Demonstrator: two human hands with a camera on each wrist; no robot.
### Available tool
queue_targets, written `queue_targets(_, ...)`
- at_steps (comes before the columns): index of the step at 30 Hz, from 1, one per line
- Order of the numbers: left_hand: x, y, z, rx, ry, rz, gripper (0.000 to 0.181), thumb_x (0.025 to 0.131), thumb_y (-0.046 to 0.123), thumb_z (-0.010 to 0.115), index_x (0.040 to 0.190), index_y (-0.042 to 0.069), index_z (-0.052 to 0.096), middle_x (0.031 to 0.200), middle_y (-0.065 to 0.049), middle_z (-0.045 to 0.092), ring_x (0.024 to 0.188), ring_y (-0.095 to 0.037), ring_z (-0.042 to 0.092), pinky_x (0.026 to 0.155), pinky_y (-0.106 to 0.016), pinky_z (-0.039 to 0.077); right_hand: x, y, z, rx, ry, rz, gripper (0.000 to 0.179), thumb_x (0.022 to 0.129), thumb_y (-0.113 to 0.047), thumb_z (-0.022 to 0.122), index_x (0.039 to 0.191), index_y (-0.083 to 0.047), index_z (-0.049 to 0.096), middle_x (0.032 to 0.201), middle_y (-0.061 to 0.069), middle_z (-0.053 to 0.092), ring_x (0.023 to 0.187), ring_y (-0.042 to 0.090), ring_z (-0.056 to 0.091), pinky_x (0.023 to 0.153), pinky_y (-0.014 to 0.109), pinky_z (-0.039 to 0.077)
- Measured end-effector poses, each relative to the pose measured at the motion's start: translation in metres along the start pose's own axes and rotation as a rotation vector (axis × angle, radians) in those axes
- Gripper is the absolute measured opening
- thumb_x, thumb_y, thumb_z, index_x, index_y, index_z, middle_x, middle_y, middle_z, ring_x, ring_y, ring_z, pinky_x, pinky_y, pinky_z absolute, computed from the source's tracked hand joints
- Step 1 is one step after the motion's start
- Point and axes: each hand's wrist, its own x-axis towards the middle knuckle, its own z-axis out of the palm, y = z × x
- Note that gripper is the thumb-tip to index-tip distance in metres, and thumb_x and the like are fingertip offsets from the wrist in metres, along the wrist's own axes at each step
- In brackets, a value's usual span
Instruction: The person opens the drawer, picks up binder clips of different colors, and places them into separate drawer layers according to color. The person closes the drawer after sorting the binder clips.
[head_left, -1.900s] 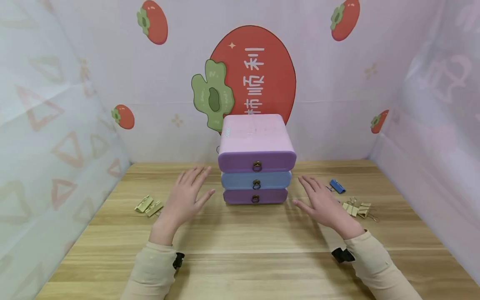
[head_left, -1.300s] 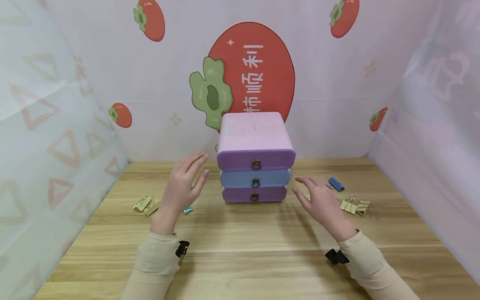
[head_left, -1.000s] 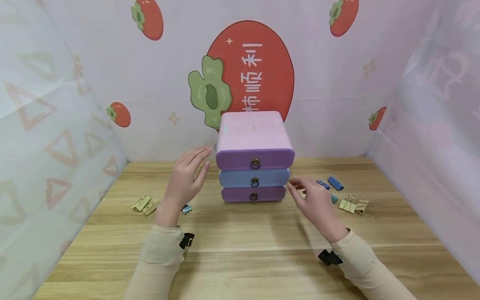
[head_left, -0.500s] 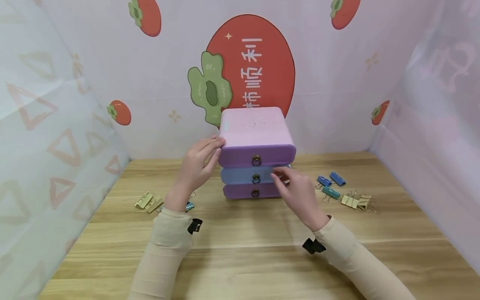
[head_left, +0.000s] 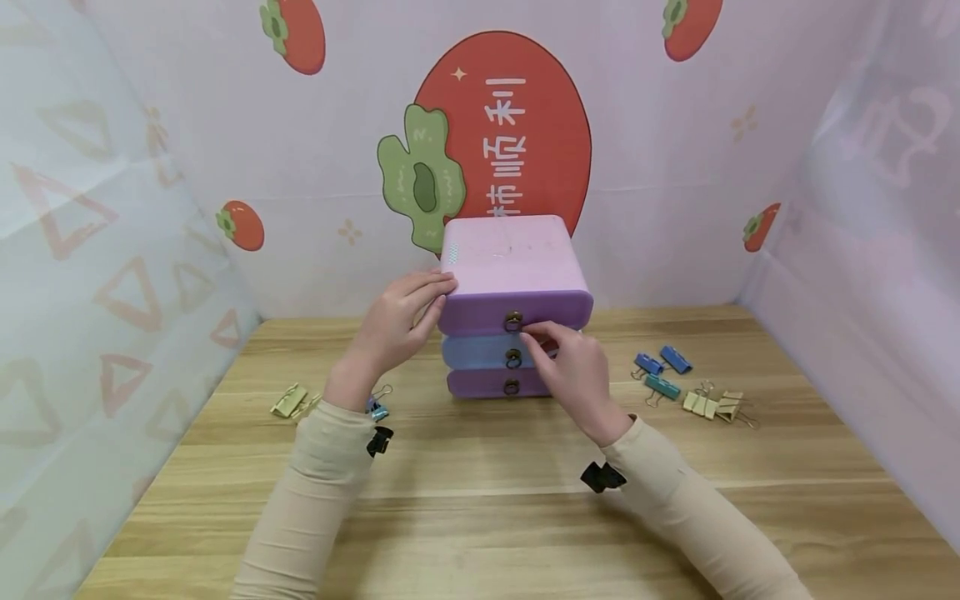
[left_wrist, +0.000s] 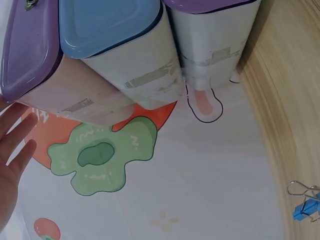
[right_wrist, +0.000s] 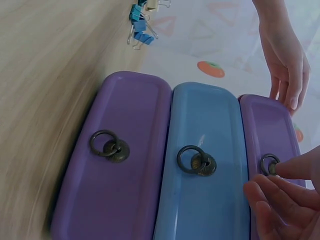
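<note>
A stacked drawer box (head_left: 510,258) stands on the table, its pink top above a purple top drawer (head_left: 480,312), a blue middle drawer (head_left: 472,352) and a purple bottom drawer (head_left: 472,383). My left hand (head_left: 397,321) rests its extended fingers on the box's upper left front corner. At the top drawer, my right hand (head_left: 573,367) has thumb and index finger right beside the brass ring pull (right_wrist: 270,164). A gap shows between that thumb and the fingers in the right wrist view. Ring pulls on the blue drawer (right_wrist: 192,159) and bottom drawer (right_wrist: 105,143) hang untouched.
To the right lie blue binder clips (head_left: 675,358), a teal binder clip (head_left: 662,385) and yellow binder clips (head_left: 701,405). More yellow clips (head_left: 288,401) and blue clips (head_left: 378,410) lie at left, partly behind the left forearm. A printed cloth backdrop (head_left: 337,167) stands behind the box.
Both hands have come inward to the drawer box. The left has settled on its top left corner; the right has moved left and up to the top ring pull, uncovering clips at right.
</note>
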Motion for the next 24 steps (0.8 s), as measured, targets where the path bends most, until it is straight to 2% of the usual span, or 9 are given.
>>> queue_targets(11,-0.001,0.001,-0.003,0.069,-0.049,0.018,0.028,0.092,0.012,0.058,0.118,0.004,0.067,0.122,-0.01,0.065,0.114,-0.027,0.059,0.101,-0.039,0.045,0.01,-0.007,0.006,0.059,0.038,0.092,0.021,0.088,-0.037,0.067,0.087,-0.016,0.074,0.073,-0.005,0.072,0.06,0.005,0.063,0.049,0.025,0.046)
queue_targets(16,-0.001,0.002,-0.005,0.066,-0.074,0.007,0.029,0.093,0.014,0.058,0.119,0.005,0.066,0.124,-0.01,0.064,0.116,-0.027,0.059,0.102,-0.04,0.045,0.011,-0.007,0.009,0.062,0.055,0.117,0.021,0.086,-0.038,0.069,0.082,-0.018,0.074,0.069,-0.006,0.071,0.057,0.004,0.063,0.046,0.024,0.044)
queue_targets(24,0.001,0.002,-0.009,0.055,-0.103,0.012,0.029,0.092,0.014,0.058,0.119,0.005,0.066,0.124,-0.011,0.064,0.114,-0.027,0.06,0.101,-0.04,0.045,0.013,-0.007,0.012,0.099,0.07,0.141,0.018,0.084,-0.035,0.071,0.079,-0.018,0.073,0.067,-0.007,0.07,0.056,0.004,0.063,0.047,0.023,0.044)
